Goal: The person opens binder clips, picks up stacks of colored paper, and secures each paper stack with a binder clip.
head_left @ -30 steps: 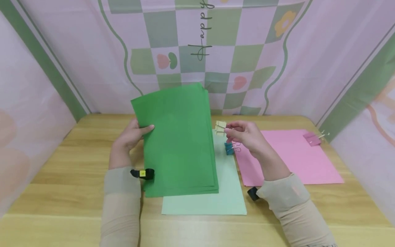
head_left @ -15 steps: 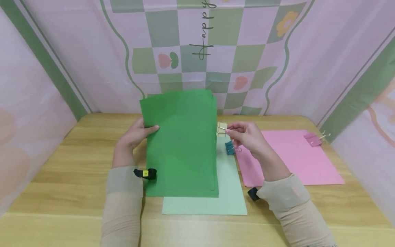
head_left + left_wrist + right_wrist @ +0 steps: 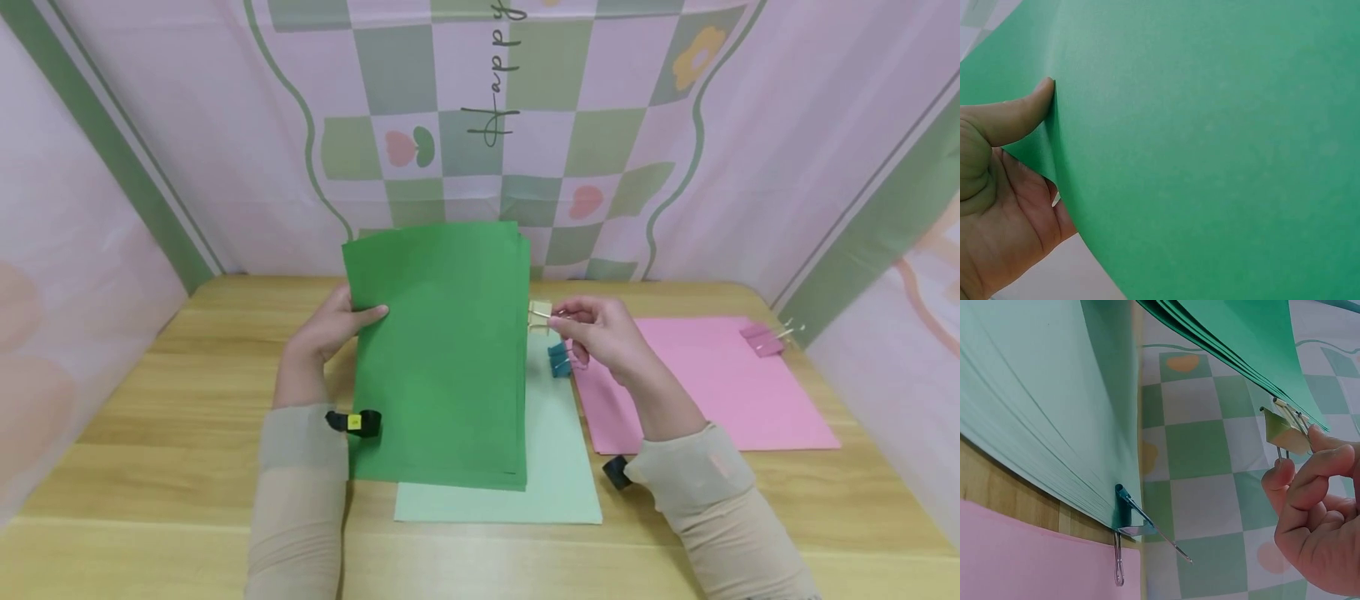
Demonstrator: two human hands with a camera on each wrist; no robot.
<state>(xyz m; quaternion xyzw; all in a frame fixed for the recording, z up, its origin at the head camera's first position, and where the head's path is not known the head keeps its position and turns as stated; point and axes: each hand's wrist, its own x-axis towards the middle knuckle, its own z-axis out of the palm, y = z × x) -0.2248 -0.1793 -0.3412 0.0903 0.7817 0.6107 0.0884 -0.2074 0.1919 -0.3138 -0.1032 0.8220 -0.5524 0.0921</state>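
A stack of dark green paper sheets (image 3: 438, 358) is held up at a tilt over the table. My left hand (image 3: 330, 321) grips its left edge, thumb on the front; the left wrist view shows the paper bending beside that thumb (image 3: 1022, 119). Between thumb and fingers, my right hand (image 3: 600, 329) pinches the handles of a pale yellow binder clip (image 3: 540, 317) at the stack's right edge. In the right wrist view the clip's mouth is spread at the sheet edges (image 3: 1229, 359); how many sheets lie inside I cannot tell.
Beneath the green stack lies a pale green paper stack (image 3: 502, 504) with a teal binder clip (image 3: 558, 360) on its right edge. A pink stack (image 3: 712, 375) with a pink binder clip (image 3: 763, 339) is on the right. A patterned curtain hangs behind the wooden table (image 3: 172, 467).
The green stack has shifted right and its top has come down a little. Its right edge now meets the yellow binder clip, which it stood slightly apart from. My right hand has barely moved.
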